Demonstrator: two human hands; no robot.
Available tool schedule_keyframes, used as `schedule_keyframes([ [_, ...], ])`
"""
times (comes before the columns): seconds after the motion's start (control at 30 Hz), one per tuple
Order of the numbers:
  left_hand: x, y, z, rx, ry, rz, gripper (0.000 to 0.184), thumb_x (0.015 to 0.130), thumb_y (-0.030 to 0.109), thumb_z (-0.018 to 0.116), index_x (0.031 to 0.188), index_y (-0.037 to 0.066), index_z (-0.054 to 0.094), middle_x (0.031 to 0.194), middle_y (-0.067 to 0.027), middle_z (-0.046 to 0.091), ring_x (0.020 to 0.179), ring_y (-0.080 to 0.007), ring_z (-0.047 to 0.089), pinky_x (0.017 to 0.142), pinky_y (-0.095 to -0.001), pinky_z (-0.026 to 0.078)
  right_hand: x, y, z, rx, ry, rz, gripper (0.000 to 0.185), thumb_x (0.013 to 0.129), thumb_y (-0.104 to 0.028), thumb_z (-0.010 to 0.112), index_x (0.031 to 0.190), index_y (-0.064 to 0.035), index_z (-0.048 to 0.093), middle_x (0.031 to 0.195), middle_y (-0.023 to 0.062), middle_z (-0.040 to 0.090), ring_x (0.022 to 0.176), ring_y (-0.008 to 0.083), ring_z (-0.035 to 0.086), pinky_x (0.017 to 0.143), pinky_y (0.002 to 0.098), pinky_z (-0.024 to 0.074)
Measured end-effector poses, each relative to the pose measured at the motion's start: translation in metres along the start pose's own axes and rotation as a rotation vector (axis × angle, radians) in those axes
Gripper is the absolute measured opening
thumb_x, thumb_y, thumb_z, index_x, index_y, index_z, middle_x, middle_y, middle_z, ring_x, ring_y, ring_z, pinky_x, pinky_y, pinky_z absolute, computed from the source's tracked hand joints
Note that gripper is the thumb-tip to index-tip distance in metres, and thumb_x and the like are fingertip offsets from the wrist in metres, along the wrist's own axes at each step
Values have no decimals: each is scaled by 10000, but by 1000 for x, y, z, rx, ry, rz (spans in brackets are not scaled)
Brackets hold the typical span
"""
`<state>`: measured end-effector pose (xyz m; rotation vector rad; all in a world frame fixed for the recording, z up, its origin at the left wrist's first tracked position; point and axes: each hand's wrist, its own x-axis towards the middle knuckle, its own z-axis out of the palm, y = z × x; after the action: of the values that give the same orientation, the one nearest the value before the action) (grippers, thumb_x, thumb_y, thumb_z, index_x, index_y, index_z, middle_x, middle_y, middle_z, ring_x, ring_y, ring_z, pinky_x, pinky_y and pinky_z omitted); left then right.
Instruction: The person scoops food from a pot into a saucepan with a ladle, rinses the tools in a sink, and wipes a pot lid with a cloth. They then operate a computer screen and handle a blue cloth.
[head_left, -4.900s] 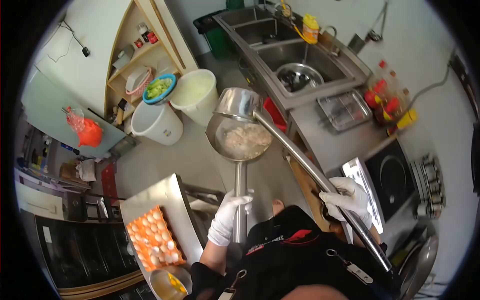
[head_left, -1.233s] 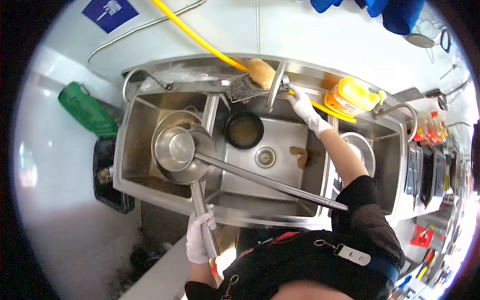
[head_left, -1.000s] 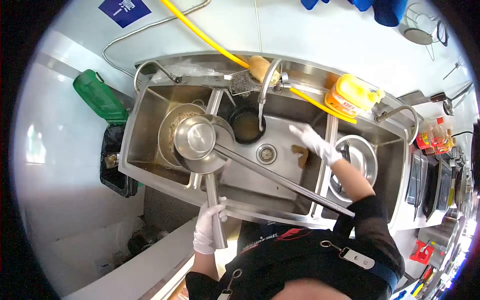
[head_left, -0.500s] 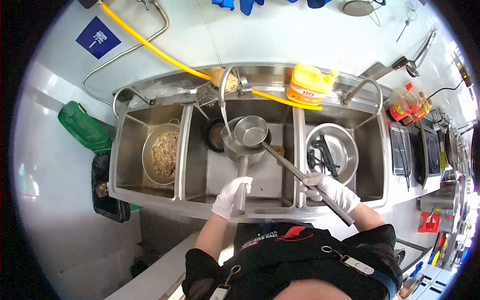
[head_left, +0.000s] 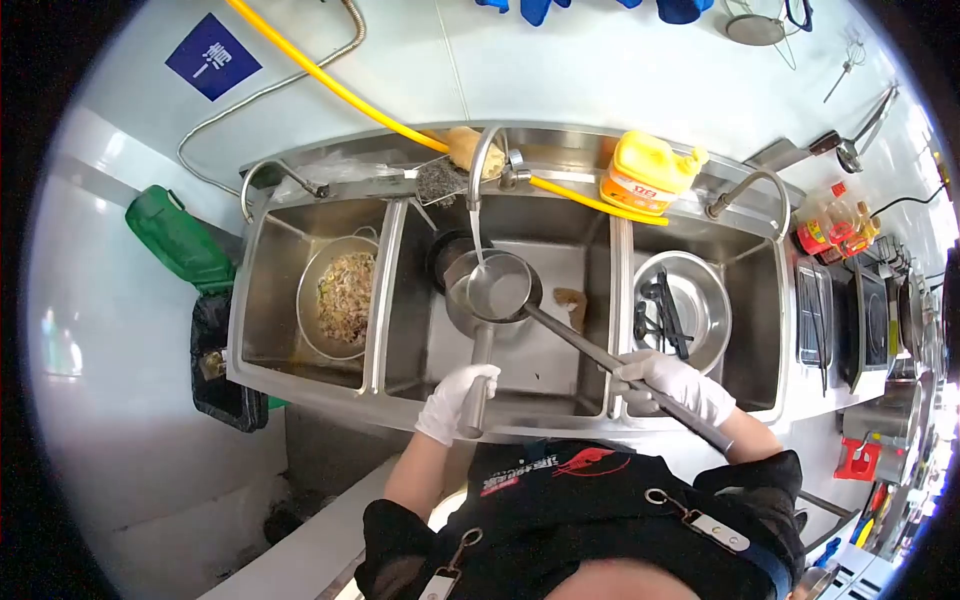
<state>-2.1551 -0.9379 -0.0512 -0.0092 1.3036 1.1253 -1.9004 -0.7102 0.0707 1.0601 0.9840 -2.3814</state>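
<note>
My left hand [head_left: 457, 402], in a white glove, is closed round the thick handle of a metal saucepan [head_left: 463, 312] over the middle sink [head_left: 440, 365]. My right hand [head_left: 680, 386], also gloved, grips the long handle of a steel ladle [head_left: 500, 288]. The ladle's round bowl sits over the saucepan's opening and hides much of it. Water runs from the curved faucet [head_left: 484, 165] into the ladle bowl. Behind the saucepan, a dark round pan [head_left: 442, 262] is partly hidden. A brown sponge-like piece [head_left: 572, 305] lies on the sink floor.
In the left sink, a strainer-like pan [head_left: 345, 300] holds food scraps. The right sink has a metal basin [head_left: 710, 310] with black utensils [head_left: 668, 315]. A yellow jug [head_left: 650, 170], a yellow hose [head_left: 340, 92] and a steel scrubber [head_left: 440, 182] are along the back ledge.
The ladle bowl has come under the water stream, which earlier fell into the saucepan at its left. The camera view has shifted slightly. Both hands keep their grips.
</note>
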Motion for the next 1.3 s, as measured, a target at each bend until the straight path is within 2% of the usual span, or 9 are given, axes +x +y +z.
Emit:
schedule_keyframes([
  [0.17, -2, -15, -9, -121, -21, -99, 119, 847, 136, 620, 870, 23, 588, 667, -21, 568, 585, -120, 548, 586, -248, 466, 28, -8, -23, 291, -218, 86, 233, 970, -209, 431, 791, -60, 444, 496, -19, 350, 341, 97, 348, 298, 232, 301],
  [0.27, -5, -11, -7, -166, 38, -73, 116, 839, 127, 630, 863, 25, 578, 673, -19, 565, 583, -117, 550, 567, -239, 463, 5, 2, 11, -466, 123, -62, 154, 904, -172, 518, 939, -23, 501, 557, 13, 444, 375, 119, 404, 358, 244, 331],
  [0.33, -3, -11, -12, -194, 34, -84, 119, 834, 127, 638, 853, 29, 572, 672, -18, 566, 577, -116, 550, 558, -236, 462, 14, 25, 13, -948, 302, -255, 568, 841, -124, 549, 1374, -4, 394, 628, 109, 535, 502, 197, 559, 493, 344, 465],
  [0.4, -4, -8, -15, -226, 32, -87, 124, 829, 127, 645, 843, 32, 566, 671, -17, 566, 571, -115, 549, 550, -233, 462, 48, 67, -25, -1378, 462, -783, 642, 804, -69, 543, 1412, -10, 348, 700, 176, 575, 535, 258, 601, 508, 382, 485],
  [0.6, -2, -8, -13, -196, 39, -75, 129, 826, 122, 652, 844, 33, 561, 652, -17, 561, 551, -112, 548, 547, -235, 468, 50, 96, -45, -1781, 674, -694, 778, 716, -40, 556, 1448, -36, 293, 800, 179, 576, 513, 290, 580, 468, 413, 475],
  [0.9, 0, -18, -8, -213, 26, -94, 127, 826, 117, 653, 842, 30, 561, 644, -13, 554, 541, -111, 543, 519, -237, 466, 33, 90, -62, -2044, 638, -625, 966, 593, -62, 655, 1479, -148, 279, 872, 156, 547, 641, 270, 594, 540, 390, 503],
  [1.2, 3, -24, -12, -227, 8, -113, 127, 838, 129, 659, 862, 39, 572, 660, -8, 558, 555, -106, 549, 524, -235, 469, 44, 78, -73, -2082, 671, -745, 844, 719, -79, 613, 1484, -195, 276, 829, 114, 550, 625, 256, 590, 517, 370, 483],
  [1.27, 3, -26, -10, -210, 9, -89, 130, 842, 133, 661, 874, 32, 586, 668, -8, 560, 566, -105, 555, 524, -236, 469, 42, 84, -74, -1686, 619, -640, 779, 772, -56, 582, 1480, -196, 288, 813, 114, 548, 558, 255, 570, 502, 382, 468],
  [1.3, 5, -29, -11, -216, 10, -88, 130, 842, 133, 661, 874, 32, 586, 668, -8, 560, 566, -105, 555, 524, -236, 469, 44, 84, -74, -1469, 532, -844, 669, 852, -75, 547, 1470, -155, 306, 767, 80, 538, 482, 207, 525, 453, 332, 428],
])
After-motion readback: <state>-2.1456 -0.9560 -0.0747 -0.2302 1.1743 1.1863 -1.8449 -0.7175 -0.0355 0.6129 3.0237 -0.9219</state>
